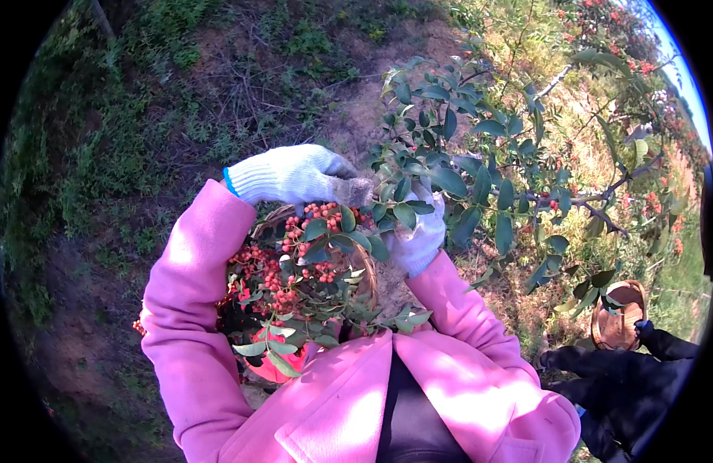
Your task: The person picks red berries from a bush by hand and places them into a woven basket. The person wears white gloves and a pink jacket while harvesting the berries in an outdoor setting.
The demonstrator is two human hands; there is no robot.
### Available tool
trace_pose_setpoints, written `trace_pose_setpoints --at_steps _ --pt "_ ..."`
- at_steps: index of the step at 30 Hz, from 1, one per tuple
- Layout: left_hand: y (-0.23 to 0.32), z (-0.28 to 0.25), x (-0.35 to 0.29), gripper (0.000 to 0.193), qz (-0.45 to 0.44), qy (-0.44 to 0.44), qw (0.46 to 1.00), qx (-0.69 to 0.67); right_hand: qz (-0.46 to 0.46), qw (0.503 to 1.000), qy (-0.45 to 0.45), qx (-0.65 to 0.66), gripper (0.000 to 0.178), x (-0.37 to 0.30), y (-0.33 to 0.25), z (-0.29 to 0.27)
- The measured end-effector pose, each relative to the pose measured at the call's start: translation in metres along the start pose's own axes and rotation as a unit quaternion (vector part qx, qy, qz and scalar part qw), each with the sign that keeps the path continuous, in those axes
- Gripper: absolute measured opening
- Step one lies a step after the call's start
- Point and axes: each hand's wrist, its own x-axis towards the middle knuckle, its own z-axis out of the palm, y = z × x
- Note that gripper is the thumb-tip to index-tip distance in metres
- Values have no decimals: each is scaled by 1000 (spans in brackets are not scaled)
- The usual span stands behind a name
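My left hand (302, 174), in a white knit glove with soiled fingertips, is closed against the leaves of a branch (480, 185); what it pinches is hidden. My right hand (420, 235), also gloved, is raised among the same leaves, which hide its fingers. Below my left hand, clusters of small red berries (283, 287) with green leaves fill a woven basket (370, 279) close to my chest. Leafy sprigs (283, 339) hang over the basket's near side.
Woody branches (603, 201) reach in from the right. Another person (626, 378) in dark clothes is at the lower right, beside a round wicker basket (619, 315). Low weeds (140, 147) and bare soil lie left; berry-laden bushes (603, 31) stand at the far right.
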Motion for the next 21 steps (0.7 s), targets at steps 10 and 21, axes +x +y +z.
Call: trace_pose_setpoints --at_steps 10,21 --pt "22 6 2 34 -63 3 990 130 -60 997 -29 -45 31 -6 15 0" --pt "-39 23 31 44 -34 95 981 165 -95 993 -67 -23 40 2 9 -4"
